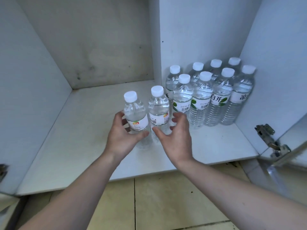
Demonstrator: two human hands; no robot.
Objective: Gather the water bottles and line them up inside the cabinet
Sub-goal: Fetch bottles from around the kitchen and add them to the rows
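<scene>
Two small clear water bottles with white caps stand side by side on the cabinet shelf (pixel 83 130). My left hand (pixel 123 140) is wrapped around the left small bottle (pixel 135 113), thumb across its front and fingers behind it. My right hand (pixel 174 140) cups the right small bottle (pixel 158 112) loosely: the thumb lies against its lower front, and the curled fingers sit just off its right side. Right of them, several taller bottles (pixel 201 100) with green-leaf labels stand in two rows, against the right cabinet wall (pixel 265 72).
A vertical divider panel (pixel 155 47) stands at the back, just behind the tall bottles' left end. The shelf's left half is bare and stained. An open door with a metal hinge (pixel 269 140) juts out at the right. Tiled floor (pixel 166 205) lies below the shelf edge.
</scene>
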